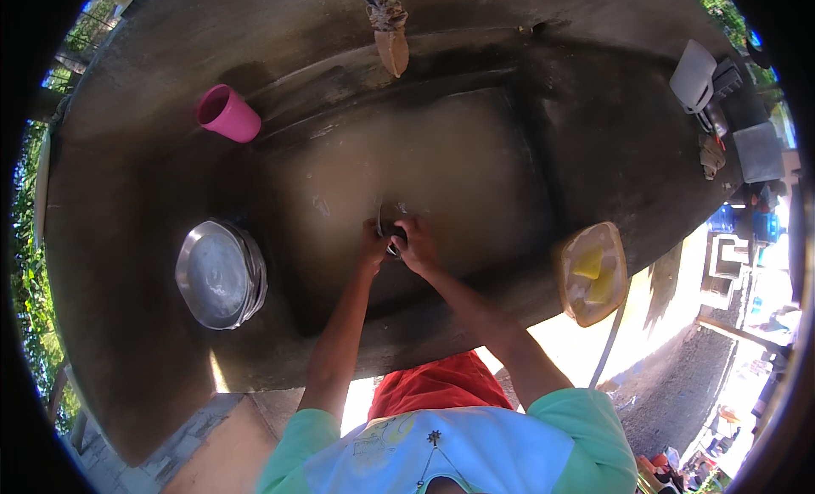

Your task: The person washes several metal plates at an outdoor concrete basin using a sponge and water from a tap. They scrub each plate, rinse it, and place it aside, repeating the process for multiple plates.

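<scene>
Both of my hands are over the concrete sink basin [458, 156], close together near its front. My left hand [374, 247] grips the left side of a small metal vessel [380, 221], whose thin shiny rim shows between the hands. On the other side, my right hand [415, 244] has its fingers bent over the vessel's dark opening. The fingers cover much of it, so its exact kind cannot be told. A stack of shiny metal plates [219, 277] lies on the ledge to the left. To the right, a shallow tub [568, 303] holds yellow sponge pieces [588, 262] and suds.
A pink plastic cup [230, 114] lies tilted at the back left. A cloth-wrapped tap [389, 39] juts over the basin's back edge. At the far right are a white plastic container [694, 74], a crumpled rag [711, 156] and a pale square container [759, 152].
</scene>
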### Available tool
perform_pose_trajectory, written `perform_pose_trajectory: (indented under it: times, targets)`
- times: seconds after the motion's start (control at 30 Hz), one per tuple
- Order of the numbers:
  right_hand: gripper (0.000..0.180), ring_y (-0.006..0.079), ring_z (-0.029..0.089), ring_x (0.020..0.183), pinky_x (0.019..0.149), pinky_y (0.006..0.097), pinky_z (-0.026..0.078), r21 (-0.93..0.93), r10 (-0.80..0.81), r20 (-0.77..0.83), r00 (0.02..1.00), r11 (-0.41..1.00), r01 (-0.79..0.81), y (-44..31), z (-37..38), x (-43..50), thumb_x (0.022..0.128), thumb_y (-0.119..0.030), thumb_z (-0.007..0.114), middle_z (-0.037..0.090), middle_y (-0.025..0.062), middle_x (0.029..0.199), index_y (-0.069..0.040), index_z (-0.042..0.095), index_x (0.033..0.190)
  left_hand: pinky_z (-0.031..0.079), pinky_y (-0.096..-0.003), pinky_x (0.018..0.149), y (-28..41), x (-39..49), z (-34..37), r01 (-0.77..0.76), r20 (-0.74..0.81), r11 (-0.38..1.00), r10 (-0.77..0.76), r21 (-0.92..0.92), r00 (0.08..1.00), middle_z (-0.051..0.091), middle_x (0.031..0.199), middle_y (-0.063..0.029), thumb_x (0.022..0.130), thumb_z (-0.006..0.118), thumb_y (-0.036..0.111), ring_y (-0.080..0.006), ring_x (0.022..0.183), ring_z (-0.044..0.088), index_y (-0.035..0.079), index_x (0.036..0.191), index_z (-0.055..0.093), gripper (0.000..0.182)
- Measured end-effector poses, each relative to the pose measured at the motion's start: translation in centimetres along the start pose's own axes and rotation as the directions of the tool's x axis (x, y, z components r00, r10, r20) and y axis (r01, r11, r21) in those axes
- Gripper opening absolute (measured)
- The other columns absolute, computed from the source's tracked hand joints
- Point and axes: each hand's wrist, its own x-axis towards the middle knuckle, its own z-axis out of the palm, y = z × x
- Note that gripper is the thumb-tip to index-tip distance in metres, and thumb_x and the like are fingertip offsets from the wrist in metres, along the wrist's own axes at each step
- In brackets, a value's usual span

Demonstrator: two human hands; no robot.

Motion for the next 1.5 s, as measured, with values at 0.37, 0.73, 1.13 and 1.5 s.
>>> perform_pose_trajectory:
  times: [0.37, 0.73, 1.13, 1.5]
  targets:
    - [0.036, 0.0357, 0.047, 0.102, 0.084, 0.0443, 0.044, -0.134, -0.388, 0.136, 0.912, 0.904, 0.405, -5.5, 6.8, 5.3, 0.071, -0.005, 0.063, 0.045, 0.0142, 0.108, -0.011, 0.051, 0.104, 0.053, -0.0566, 0.074, 1.0, -4.1, -7.5, 0.146, 0.294, 0.817, 0.029, -0.558, 0.955, 0.048, 0.115, -0.0153, 0.066, 0.052, -0.006, -0.0311, 0.096, 0.058, 0.01, 0.135, 0.025, 0.076]
    - [0.033, 0.0326, 0.054, 0.09, 0.077, 0.04, 0.05, -0.145, -0.46, 0.02, 0.888, 0.877, 0.457, -5.5, 5.1, 7.3, 0.07, -0.007, 0.061, 0.051, 0.0076, 0.103, -0.014, 0.056, 0.102, 0.054, -0.0558, 0.07, 2.3, -4.9, -9.3, 0.158, 0.31, 0.871, -0.006, -0.466, 0.951, 0.049, 0.107, -0.0119, 0.067, 0.052, -0.005, -0.025, 0.085, 0.057, 0.008, 0.129, 0.033, 0.066]
    - [0.016, 0.0263, 0.052, 0.09, 0.073, 0.0372, 0.05, -0.157, -0.589, 0.166, 0.791, 0.776, 0.61, -9.1, 4.2, 7.1, 0.065, -0.009, 0.064, 0.052, 0.0019, 0.097, -0.016, 0.061, 0.079, 0.056, -0.0502, 0.065, 3.5, -6.1, -9.2, 0.091, 0.315, 0.916, 0.041, -0.391, 0.948, 0.051, 0.101, -0.0082, 0.066, 0.056, -0.002, -0.0207, 0.08, 0.057, 0.009, 0.13, 0.032, 0.07]
    - [0.018, 0.0228, 0.049, 0.094, 0.078, 0.0358, 0.043, 0.041, -0.728, 0.315, 0.609, 0.652, 0.757, -11.1, 1.7, 8.2, 0.062, -0.01, 0.067, 0.056, 0.0, 0.089, -0.012, 0.057, 0.077, 0.048, -0.0251, 0.064, 4.4, -6.6, -11.2, 0.114, 0.369, 0.953, -0.003, -0.279, 0.929, 0.052, 0.104, -0.005, 0.067, 0.059, -0.002, -0.0148, 0.088, 0.055, 0.007, 0.131, 0.033, 0.07]
